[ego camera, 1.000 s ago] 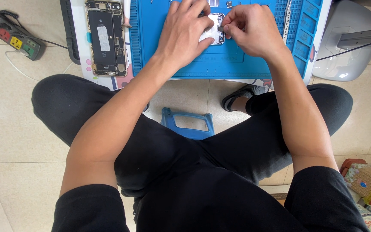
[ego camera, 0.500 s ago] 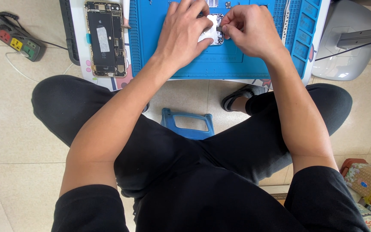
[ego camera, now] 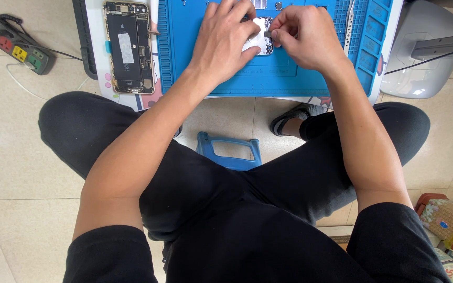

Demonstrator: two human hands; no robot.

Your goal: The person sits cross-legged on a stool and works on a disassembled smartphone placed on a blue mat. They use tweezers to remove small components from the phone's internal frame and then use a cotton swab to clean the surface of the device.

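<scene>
A small white phone part (ego camera: 260, 42) with metal pieces lies on the blue work mat (ego camera: 268, 78) near the top of the head view. My left hand (ego camera: 224, 39) rests flat over its left side and holds it down. My right hand (ego camera: 302, 36) pinches a tiny dark piece at the part's right edge. An opened phone body (ego camera: 128, 47) with its battery and boards showing lies on the white table to the left of the mat, apart from both hands.
A power strip (ego camera: 15, 50) with a cable lies on the tiled floor at the left. A blue plastic stool (ego camera: 229, 152) stands between my legs. A white lamp base (ego camera: 425, 52) is at the right, and coloured boxes (ego camera: 449, 222) at the lower right.
The view has shifted slightly; both hands stay on the small white part, with the right fingers working at its right edge.
</scene>
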